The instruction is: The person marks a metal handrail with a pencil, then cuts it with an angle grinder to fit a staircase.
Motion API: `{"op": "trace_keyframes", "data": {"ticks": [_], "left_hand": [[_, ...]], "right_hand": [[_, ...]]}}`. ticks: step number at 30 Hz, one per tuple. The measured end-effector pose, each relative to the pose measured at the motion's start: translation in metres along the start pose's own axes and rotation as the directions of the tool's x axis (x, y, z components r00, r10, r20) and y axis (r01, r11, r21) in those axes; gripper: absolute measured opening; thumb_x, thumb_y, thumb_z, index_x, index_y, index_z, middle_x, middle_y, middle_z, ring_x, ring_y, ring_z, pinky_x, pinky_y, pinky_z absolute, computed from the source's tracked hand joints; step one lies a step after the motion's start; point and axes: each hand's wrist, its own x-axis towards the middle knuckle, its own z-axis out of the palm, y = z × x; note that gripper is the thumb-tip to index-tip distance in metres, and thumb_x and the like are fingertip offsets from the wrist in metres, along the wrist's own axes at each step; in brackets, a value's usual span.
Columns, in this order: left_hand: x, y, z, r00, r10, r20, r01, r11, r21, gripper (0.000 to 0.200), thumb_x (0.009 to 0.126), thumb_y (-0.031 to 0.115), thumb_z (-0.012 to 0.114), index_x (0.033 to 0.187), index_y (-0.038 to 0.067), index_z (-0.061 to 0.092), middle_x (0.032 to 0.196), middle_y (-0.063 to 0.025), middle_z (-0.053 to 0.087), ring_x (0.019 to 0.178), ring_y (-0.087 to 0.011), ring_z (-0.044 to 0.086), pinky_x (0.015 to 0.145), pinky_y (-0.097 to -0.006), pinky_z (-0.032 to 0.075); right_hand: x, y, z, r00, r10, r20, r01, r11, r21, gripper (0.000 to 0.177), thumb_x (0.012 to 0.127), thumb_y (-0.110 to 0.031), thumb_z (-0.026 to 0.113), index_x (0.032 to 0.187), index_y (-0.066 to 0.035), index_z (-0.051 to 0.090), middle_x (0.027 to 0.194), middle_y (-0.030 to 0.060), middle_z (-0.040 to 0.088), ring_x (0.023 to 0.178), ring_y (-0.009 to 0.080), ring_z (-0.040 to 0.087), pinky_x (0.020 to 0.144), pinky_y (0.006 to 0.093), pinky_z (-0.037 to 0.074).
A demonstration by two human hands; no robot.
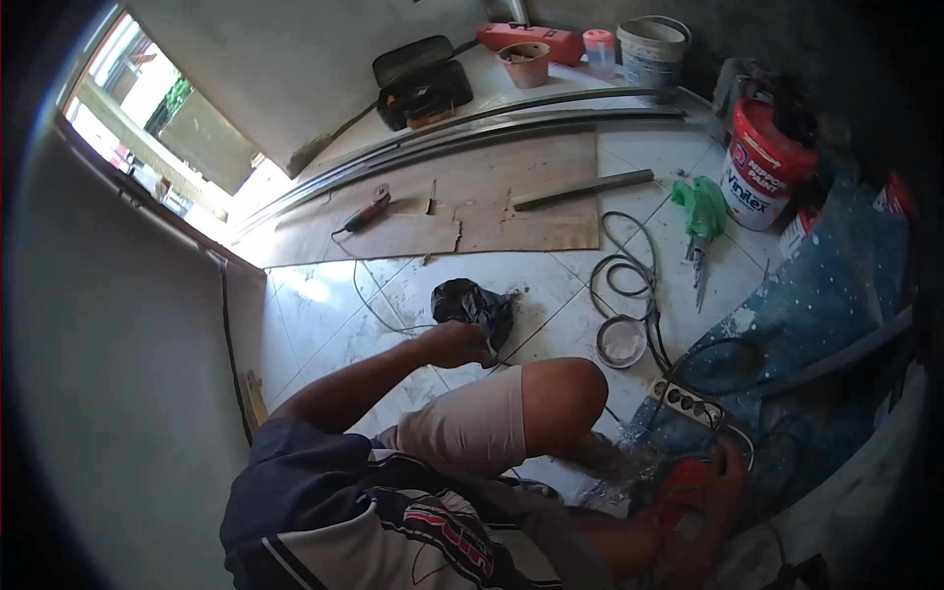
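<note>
A crumpled black plastic bag [477, 307] lies on the white tiles in front of my bent knee. My left hand [457, 344] is closed on its near edge. On the other side, my right hand [728, 474] is closed beside the end of a white power strip [686, 403], near the strip's white cord. What its fingers hold is too dark to make out. A red object [681, 484] sits just left of that hand, and crumpled clear plastic [621, 470] lies by my foot.
An angle grinder [369, 208] and a metal bar [582, 190] lie on cardboard [546, 231]. Long metal profiles [472, 123] run behind them. At right are a cable coil [629, 280], a round lid [620, 341], a green bag [699, 205], a paint bucket [755, 177] and a blue sheet [787, 324].
</note>
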Motion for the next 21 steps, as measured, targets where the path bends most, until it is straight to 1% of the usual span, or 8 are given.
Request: {"op": "trace_keyframes", "data": {"ticks": [4, 8, 9, 11, 13, 17, 20, 21], "left_hand": [[-0.011, -0.106, -0.051, 0.961, -0.253, -0.107, 0.266, 0.955, 0.131, 0.040, 0.089, 0.033, 0.071, 0.121, 0.009, 0.069, 0.115, -0.0185, 0.072, 0.109, -0.0376, 0.068, 0.093, -0.0476, 0.054], [-0.020, -0.248, -0.089, 0.713, -0.526, -0.464, 0.547, 0.831, -0.101, 0.036, 0.088, 0.029, 0.068, 0.117, 0.007, 0.069, 0.116, -0.0205, 0.072, 0.111, -0.0393, 0.067, 0.094, -0.0500, 0.054], [-0.021, -0.282, -0.090, 0.640, -0.579, -0.506, 0.577, 0.796, -0.181, 0.036, 0.088, 0.029, 0.068, 0.116, 0.007, 0.069, 0.115, -0.0210, 0.072, 0.111, -0.0395, 0.067, 0.095, -0.0499, 0.054], [-0.013, -0.349, -0.097, 0.625, -0.682, -0.379, 0.662, 0.721, -0.205, 0.046, 0.088, 0.034, 0.073, 0.124, 0.006, 0.068, 0.124, -0.0192, 0.070, 0.120, -0.0369, 0.064, 0.100, -0.0474, 0.052], [0.008, -0.419, -0.096, 0.595, -0.725, -0.346, 0.706, 0.678, -0.205, 0.056, 0.088, 0.041, 0.075, 0.127, 0.003, 0.064, 0.128, -0.0200, 0.068, 0.122, -0.0369, 0.063, 0.101, -0.0472, 0.052], [0.078, -0.518, -0.123, 0.510, -0.749, -0.424, 0.721, 0.641, -0.265, 0.077, 0.086, 0.053, 0.076, 0.140, 0.002, 0.051, 0.127, -0.0238, 0.066, 0.123, -0.0399, 0.061, 0.101, -0.0494, 0.051], [0.136, -0.610, -0.155, 0.436, -0.454, -0.777, 0.587, 0.798, -0.137, 0.070, 0.084, 0.046, 0.079, 0.133, 0.004, 0.052, 0.130, -0.0246, 0.059, 0.122, -0.0444, 0.057, 0.100, -0.0515, 0.050], [0.149, -0.644, -0.173, 0.518, -0.358, -0.777, 0.538, 0.842, -0.029, 0.072, 0.086, 0.041, 0.078, 0.140, 0.003, 0.048, 0.133, -0.0260, 0.057, 0.121, -0.0453, 0.057, 0.099, -0.0529, 0.049]], "right_hand": [[-0.045, -0.018, 0.010, 0.984, 0.131, 0.124, -0.119, 0.988, -0.103, 0.028, 0.099, -0.021, 0.061, 0.113, 0.002, 0.069, 0.102, 0.0232, 0.071, 0.096, 0.0394, 0.068, 0.087, 0.0443, 0.053], [-0.115, -0.015, 0.030, 0.943, 0.307, 0.127, -0.284, 0.943, -0.172, 0.032, 0.101, -0.026, 0.057, 0.112, 0.001, 0.069, 0.106, 0.0259, 0.070, 0.098, 0.0435, 0.067, 0.091, 0.0474, 0.051], [-0.131, -0.017, 0.031, 0.951, 0.258, 0.173, -0.193, 0.927, -0.321, 0.034, 0.102, -0.028, 0.055, 0.113, 0.001, 0.070, 0.108, 0.0240, 0.071, 0.100, 0.0417, 0.067, 0.092, 0.0467, 0.052], [-0.157, -0.027, 0.044, 0.951, 0.217, 0.221, -0.078, 0.857, -0.509, 0.036, 0.101, -0.030, 0.054, 0.113, 0.000, 0.070, 0.109, 0.0222, 0.072, 0.102, 0.0399, 0.068, 0.092, 0.0462, 0.053], [-0.155, -0.048, 0.073, 0.929, 0.327, 0.171, -0.181, 0.808, -0.560, 0.036, 0.099, -0.031, 0.056, 0.110, -0.001, 0.071, 0.107, 0.0221, 0.072, 0.101, 0.0400, 0.068, 0.091, 0.0467, 0.053], [-0.161, -0.090, 0.131, 0.828, 0.554, 0.084, -0.383, 0.669, -0.637, 0.035, 0.095, -0.032, 0.059, 0.106, -0.002, 0.072, 0.104, 0.0221, 0.072, 0.098, 0.0402, 0.069, 0.088, 0.0478, 0.054], [-0.168, -0.117, 0.161, 0.725, 0.688, 0.032, -0.511, 0.568, -0.646, 0.034, 0.092, -0.033, 0.061, 0.102, -0.002, 0.073, 0.102, 0.0220, 0.072, 0.097, 0.0403, 0.069, 0.086, 0.0485, 0.054], [-0.182, -0.126, 0.165, 0.683, 0.731, 0.011, -0.557, 0.530, -0.639, 0.034, 0.090, -0.033, 0.062, 0.101, -0.003, 0.073, 0.102, 0.0220, 0.072, 0.096, 0.0404, 0.070, 0.086, 0.0488, 0.054]]}}
